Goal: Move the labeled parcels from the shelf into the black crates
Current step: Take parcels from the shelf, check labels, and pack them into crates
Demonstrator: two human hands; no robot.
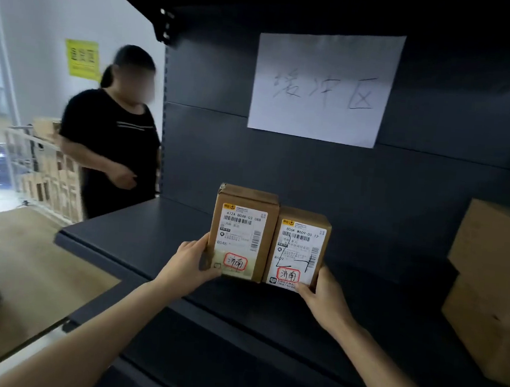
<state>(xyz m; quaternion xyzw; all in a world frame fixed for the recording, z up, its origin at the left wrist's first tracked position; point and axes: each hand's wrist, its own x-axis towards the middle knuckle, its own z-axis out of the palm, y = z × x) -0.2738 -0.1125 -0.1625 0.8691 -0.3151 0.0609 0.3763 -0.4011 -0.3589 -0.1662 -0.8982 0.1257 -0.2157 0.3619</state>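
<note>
Two parcels stand side by side, touching, near the front of the dark shelf (126, 237). Their long axes are upright and their labels face the camera. The left parcel (242, 232) is taller than the right parcel (300, 246). The left hand (189, 264) grips the left parcel's lower left corner, thumb on its front. The right hand (325, 295) clasps the right parcel's lower right corner. I cannot tell if they rest on the shelf or are lifted. A larger carton (492, 285) sits far right.
</note>
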